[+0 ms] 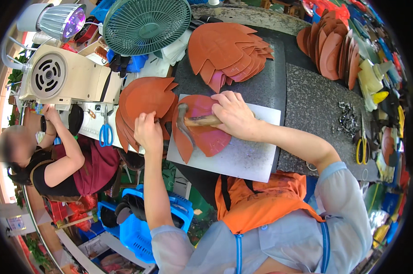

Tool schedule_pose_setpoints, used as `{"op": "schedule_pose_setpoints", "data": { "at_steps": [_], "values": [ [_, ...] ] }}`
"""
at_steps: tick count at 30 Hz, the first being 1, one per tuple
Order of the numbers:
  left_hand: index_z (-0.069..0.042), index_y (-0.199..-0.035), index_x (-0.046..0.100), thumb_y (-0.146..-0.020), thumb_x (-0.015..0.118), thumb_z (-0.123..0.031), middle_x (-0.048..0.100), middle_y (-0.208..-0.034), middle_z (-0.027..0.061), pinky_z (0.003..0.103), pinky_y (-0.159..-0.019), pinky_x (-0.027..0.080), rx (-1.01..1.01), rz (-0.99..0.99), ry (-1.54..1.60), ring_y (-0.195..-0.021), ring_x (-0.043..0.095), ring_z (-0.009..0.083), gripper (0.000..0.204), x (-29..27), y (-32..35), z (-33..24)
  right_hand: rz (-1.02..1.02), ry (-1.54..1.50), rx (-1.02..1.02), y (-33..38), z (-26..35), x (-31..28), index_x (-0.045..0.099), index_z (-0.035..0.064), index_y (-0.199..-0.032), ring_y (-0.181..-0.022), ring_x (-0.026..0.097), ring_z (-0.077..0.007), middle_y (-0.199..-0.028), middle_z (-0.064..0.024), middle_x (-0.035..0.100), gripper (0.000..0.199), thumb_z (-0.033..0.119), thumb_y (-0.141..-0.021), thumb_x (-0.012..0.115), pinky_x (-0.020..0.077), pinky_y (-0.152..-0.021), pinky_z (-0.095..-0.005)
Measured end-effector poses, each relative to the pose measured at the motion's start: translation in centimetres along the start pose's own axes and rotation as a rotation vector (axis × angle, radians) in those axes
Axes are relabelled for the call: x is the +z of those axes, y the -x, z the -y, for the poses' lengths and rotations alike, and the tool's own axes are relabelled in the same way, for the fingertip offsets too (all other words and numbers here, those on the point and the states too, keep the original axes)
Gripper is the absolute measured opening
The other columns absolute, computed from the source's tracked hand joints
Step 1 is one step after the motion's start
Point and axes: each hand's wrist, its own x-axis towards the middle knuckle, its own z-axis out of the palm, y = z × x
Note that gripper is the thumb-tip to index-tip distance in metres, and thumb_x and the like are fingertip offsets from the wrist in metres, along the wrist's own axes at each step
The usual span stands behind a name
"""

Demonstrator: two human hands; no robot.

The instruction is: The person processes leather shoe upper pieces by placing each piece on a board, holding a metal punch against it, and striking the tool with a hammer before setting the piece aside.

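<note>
My right hand (234, 114) is closed around the wooden handle of a hammer (199, 121), whose curved dark metal head rests over a flat reddish-brown cut piece (214, 142) that looks like a shoe upper. That piece lies on a white board (245, 160) in front of me. My left hand (148, 132) has its fingers pinched together at the right edge of a stack of similar reddish-brown pieces (144, 93); what they grip is hidden. A larger pile of such pieces (227, 48) lies beyond the board.
More brown pieces (332, 50) stand bunched at the far right. Yellow-handled scissors (362, 148) and a heap of small dark bits (348, 119) lie on the speckled slab (307, 114). At left are blue scissors (106, 132), a cream machine (71, 75) and a seated co-worker (60, 169).
</note>
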Motion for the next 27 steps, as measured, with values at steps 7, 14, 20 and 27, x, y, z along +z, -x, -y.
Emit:
{"op": "schedule_pose_setpoints", "data": {
  "at_steps": [7, 14, 20, 27],
  "values": [
    [-0.006, -0.105, 0.072, -0.074, 0.070, -0.004, 0.062, -0.098, 0.0080, 0.042, -0.077, 0.052, -0.220, 0.077, 0.151, -0.091, 0.062, 0.0299, 0.031, -0.2, 3.1, -2.0, 0.164, -0.082, 0.192, -1.0, 1.8, -0.7, 0.062, 0.0022, -0.093, -0.113, 0.048, -0.0344, -0.126, -0.0152, 0.052, 0.033, 0.019, -0.072, 0.081, 0.0404, -0.097, -0.0434],
    [-0.006, -0.112, 0.072, -0.074, 0.070, -0.001, 0.058, -0.096, 0.0104, 0.043, -0.078, 0.050, -0.190, 0.149, 0.099, -0.093, 0.061, 0.0314, 0.038, -0.7, 2.9, -3.9, 0.043, -0.114, 0.159, -1.1, 1.0, -0.4, 0.064, 0.0033, -0.093, -0.107, 0.053, -0.0352, -0.113, -0.0142, 0.050, 0.027, 0.019, -0.076, 0.077, 0.0468, -0.089, -0.0440],
    [-0.006, -0.107, 0.074, -0.074, 0.068, 0.002, 0.058, -0.094, 0.0091, 0.040, -0.075, 0.051, -0.225, 0.116, 0.277, -0.087, 0.061, 0.0302, 0.034, -1.5, 3.4, -3.3, -0.031, -0.134, 0.155, -5.5, -5.3, -3.8, 0.055, 0.0074, -0.099, -0.087, 0.064, -0.0361, -0.116, -0.0141, 0.049, 0.017, 0.009, -0.083, 0.061, 0.0559, -0.074, -0.0461],
    [-0.006, -0.111, 0.073, -0.072, 0.066, 0.007, 0.060, -0.101, 0.0094, 0.038, -0.076, 0.051, -0.126, 0.212, 0.567, -0.087, 0.062, 0.0283, 0.041, -3.8, 4.8, -5.1, -0.374, 0.268, -0.103, -10.1, -18.9, -3.3, 0.058, 0.0028, -0.102, -0.100, 0.059, -0.0381, -0.125, -0.0164, 0.051, 0.023, 0.018, -0.087, 0.068, 0.0504, -0.084, -0.0436]
  ]
}}
